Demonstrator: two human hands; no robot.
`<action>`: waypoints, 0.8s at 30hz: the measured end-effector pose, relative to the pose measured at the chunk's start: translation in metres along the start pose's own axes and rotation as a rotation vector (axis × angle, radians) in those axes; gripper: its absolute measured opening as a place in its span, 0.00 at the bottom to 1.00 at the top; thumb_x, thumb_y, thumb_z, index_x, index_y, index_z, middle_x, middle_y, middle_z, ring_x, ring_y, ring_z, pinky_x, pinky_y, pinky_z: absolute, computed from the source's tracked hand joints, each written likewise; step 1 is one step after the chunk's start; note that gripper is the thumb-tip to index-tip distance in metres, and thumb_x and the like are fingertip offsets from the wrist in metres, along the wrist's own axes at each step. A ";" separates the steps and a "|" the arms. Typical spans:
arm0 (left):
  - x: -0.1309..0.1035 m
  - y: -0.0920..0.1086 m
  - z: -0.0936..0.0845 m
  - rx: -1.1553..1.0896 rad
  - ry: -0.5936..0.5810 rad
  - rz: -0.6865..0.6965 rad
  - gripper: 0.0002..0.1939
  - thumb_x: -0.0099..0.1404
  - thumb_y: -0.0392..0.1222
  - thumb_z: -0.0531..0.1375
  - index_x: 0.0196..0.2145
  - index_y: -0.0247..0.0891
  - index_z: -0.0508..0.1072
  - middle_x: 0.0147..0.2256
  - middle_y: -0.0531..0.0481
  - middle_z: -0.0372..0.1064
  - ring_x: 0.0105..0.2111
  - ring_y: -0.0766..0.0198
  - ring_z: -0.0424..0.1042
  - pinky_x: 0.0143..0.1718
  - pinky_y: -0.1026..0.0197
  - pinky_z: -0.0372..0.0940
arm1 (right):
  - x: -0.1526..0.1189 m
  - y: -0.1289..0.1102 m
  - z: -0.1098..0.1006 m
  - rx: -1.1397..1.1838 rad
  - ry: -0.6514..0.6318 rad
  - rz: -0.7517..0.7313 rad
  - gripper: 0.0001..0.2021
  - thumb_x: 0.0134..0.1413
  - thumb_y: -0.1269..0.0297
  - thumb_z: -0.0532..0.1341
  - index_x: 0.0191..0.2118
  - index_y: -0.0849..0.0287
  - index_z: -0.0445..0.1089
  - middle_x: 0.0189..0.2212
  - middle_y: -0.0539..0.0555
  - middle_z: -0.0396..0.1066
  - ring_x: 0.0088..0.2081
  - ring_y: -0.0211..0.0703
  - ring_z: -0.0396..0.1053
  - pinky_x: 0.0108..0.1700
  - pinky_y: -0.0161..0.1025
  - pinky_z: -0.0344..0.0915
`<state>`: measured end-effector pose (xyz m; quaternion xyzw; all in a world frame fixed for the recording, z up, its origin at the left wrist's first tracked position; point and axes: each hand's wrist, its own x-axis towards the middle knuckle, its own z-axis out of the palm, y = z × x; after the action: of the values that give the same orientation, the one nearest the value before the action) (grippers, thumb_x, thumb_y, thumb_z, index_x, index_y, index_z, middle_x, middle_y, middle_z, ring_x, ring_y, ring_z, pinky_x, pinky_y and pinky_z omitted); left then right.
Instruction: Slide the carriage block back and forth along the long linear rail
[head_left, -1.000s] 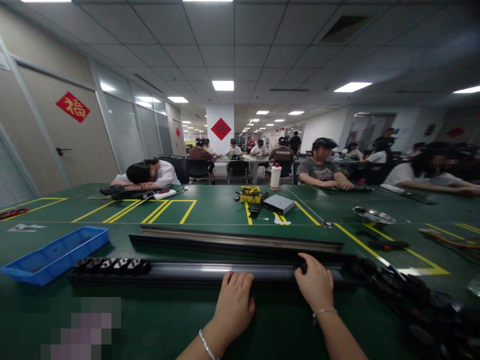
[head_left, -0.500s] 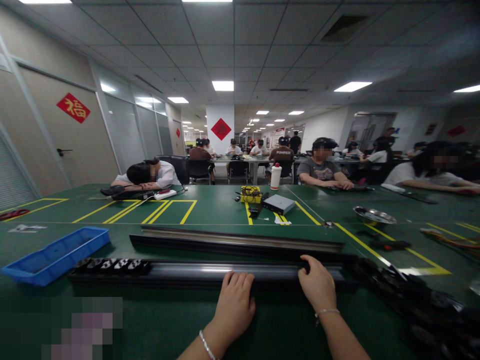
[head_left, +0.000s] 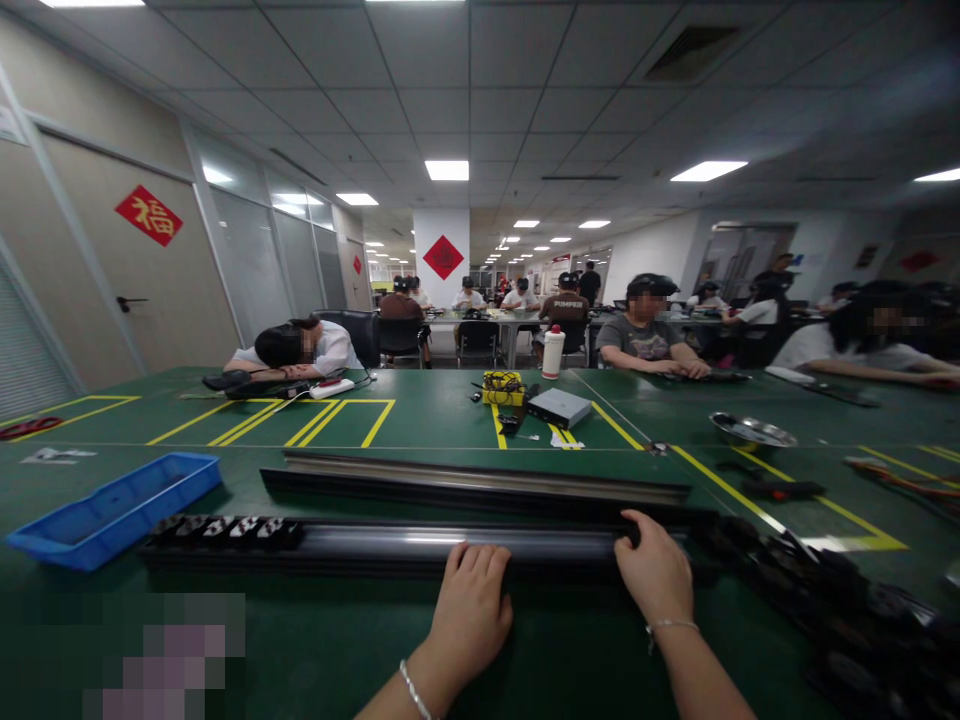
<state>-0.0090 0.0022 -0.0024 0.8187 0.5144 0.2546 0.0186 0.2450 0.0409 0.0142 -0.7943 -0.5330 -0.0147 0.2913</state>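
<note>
Cool white light falls from recessed ceiling panels (head_left: pixel 446 169), even across the room, with soft shadows under the long black rail (head_left: pixel 390 545) on the green table (head_left: pixel 450 420). A streak of glare runs along the rail. Wide-angle bending curves the edges (the right side smears badly); faces and the lower left corner are pixelated

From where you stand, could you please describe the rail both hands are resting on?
On the green table, two long dark rails lie side by side. It is the nearer rail, under the left hand and right hand; only it carries black clips at its left end.
</note>
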 end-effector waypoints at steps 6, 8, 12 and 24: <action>0.000 0.000 0.001 0.010 0.006 0.001 0.21 0.58 0.35 0.55 0.50 0.43 0.64 0.47 0.51 0.68 0.49 0.59 0.63 0.59 0.49 0.47 | -0.002 -0.001 0.000 0.004 -0.003 -0.002 0.23 0.51 0.66 0.47 0.52 0.60 0.65 0.51 0.59 0.67 0.52 0.51 0.64 0.54 0.48 0.56; -0.001 0.000 0.000 0.004 0.004 0.002 0.20 0.59 0.35 0.54 0.50 0.43 0.64 0.47 0.51 0.68 0.49 0.59 0.63 0.59 0.49 0.47 | -0.002 0.000 0.000 0.009 -0.002 0.001 0.22 0.51 0.65 0.47 0.51 0.60 0.65 0.51 0.59 0.67 0.52 0.51 0.64 0.54 0.48 0.57; 0.000 -0.001 0.001 -0.011 0.000 0.005 0.21 0.59 0.35 0.54 0.51 0.43 0.64 0.47 0.51 0.68 0.50 0.59 0.63 0.59 0.49 0.47 | -0.001 0.000 0.000 0.008 0.006 -0.001 0.22 0.50 0.65 0.48 0.51 0.61 0.65 0.51 0.59 0.67 0.51 0.52 0.64 0.54 0.48 0.57; -0.001 -0.001 0.001 -0.023 0.006 0.009 0.21 0.58 0.35 0.55 0.50 0.43 0.64 0.47 0.51 0.68 0.49 0.58 0.63 0.58 0.48 0.48 | 0.006 0.014 0.003 -0.010 0.046 0.024 0.22 0.49 0.64 0.48 0.49 0.60 0.67 0.48 0.59 0.69 0.49 0.52 0.66 0.51 0.48 0.59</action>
<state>-0.0090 0.0024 -0.0040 0.8199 0.5080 0.2629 0.0252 0.2589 0.0432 0.0076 -0.8014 -0.5166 -0.0322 0.2997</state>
